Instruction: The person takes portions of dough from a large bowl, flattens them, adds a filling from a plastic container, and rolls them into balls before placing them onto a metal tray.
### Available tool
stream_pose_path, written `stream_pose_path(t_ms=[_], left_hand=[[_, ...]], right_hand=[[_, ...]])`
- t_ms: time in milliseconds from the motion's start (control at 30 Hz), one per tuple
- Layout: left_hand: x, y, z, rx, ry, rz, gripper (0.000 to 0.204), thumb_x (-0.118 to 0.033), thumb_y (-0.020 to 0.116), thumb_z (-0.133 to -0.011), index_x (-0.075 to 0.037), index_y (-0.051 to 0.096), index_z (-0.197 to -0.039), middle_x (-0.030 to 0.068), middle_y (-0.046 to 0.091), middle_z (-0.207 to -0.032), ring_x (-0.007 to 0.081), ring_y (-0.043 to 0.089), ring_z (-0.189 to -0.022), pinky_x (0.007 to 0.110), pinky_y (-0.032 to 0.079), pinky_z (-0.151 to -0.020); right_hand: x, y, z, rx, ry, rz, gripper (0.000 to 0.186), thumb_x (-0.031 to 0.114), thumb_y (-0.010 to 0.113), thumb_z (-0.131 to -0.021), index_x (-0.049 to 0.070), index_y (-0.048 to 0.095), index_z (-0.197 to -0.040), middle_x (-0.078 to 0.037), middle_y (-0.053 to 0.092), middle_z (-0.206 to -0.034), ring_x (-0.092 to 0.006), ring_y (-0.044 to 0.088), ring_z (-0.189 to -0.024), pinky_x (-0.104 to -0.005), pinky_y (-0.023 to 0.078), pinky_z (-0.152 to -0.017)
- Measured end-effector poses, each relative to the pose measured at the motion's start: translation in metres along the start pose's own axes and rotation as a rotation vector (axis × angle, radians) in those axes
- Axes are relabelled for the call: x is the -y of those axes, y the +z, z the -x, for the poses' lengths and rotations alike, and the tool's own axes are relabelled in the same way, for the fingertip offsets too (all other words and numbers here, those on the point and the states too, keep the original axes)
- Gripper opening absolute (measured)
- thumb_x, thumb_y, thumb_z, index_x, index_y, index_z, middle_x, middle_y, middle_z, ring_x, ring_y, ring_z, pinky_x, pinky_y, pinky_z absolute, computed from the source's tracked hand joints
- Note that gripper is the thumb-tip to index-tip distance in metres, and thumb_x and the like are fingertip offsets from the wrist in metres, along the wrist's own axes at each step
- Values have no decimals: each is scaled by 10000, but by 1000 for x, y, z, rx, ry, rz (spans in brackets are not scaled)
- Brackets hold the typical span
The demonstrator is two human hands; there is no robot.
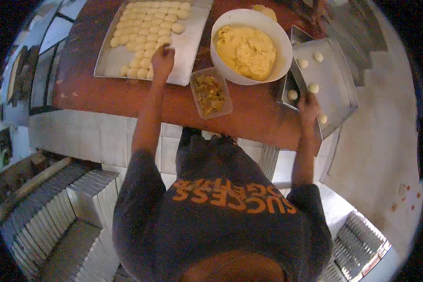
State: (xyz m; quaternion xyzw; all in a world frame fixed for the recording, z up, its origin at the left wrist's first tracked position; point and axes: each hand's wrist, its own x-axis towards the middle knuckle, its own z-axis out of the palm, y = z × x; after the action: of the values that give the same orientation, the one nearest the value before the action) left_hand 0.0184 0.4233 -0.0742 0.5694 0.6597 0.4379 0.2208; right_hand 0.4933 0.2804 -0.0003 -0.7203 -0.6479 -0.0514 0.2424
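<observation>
My left hand is over a large metal tray at the far left, beside tight rows of pale dough balls. Its fingers are curled together, and whatever lies between them is hidden. At the right, my right hand reaches to the near side of a second metal tray, which holds several spaced dough balls. Motion blurs its fingers, so I cannot make out a grip. One dough ball sits just left of this hand, on a darker pan partly under the tray.
Between the trays stands a white bowl of yellow dough or paste. A clear plastic tub with a brownish filling sits near the front edge of the reddish table. Stacked metal pans are at the lower left.
</observation>
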Motion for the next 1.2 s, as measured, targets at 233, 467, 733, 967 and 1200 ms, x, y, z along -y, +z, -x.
stream_pose_path(t_ms=[233,467,733,967,1200], left_hand=[[110,116,-134,-162,5,-576,455,-321,592,-706,7,508,-1009,173,603,-878,302,598,-769,396,470,-654],[20,8,-56,448,-805,1343,425,-325,533,-793,-17,456,-1076,115,563,-908,244,557,-757,356,469,-597],[-2,-112,135,479,-265,380,235,-118,619,-750,-44,520,-950,130,570,-918,250,575,-740,289,457,-573],[63,-85,187,68,202,-316,268,-241,674,-694,-11,573,-788,172,583,-764,348,565,-712,403,445,-627],[35,-100,146,395,-328,155,244,-203,602,-772,12,594,-886,113,618,-821,259,592,-723,345,473,-662]], right_hand=[[144,2,121,296,295,-347,150,88,596,-750,-1,598,-871,-114,609,-778,-183,581,-685,-280,456,-632],[141,-1,105,271,344,-329,233,174,606,-751,23,596,-927,-131,622,-804,-216,600,-671,-317,471,-620],[189,95,-76,142,-402,-72,312,226,614,-714,63,593,-979,-180,580,-906,-339,553,-831,-398,445,-775],[197,106,-93,375,-85,-163,296,204,578,-716,12,597,-940,-205,589,-907,-322,589,-767,-364,476,-722],[174,61,-61,335,625,-1449,221,96,523,-792,-47,584,-948,-148,561,-1001,-271,562,-864,-361,495,-780]])
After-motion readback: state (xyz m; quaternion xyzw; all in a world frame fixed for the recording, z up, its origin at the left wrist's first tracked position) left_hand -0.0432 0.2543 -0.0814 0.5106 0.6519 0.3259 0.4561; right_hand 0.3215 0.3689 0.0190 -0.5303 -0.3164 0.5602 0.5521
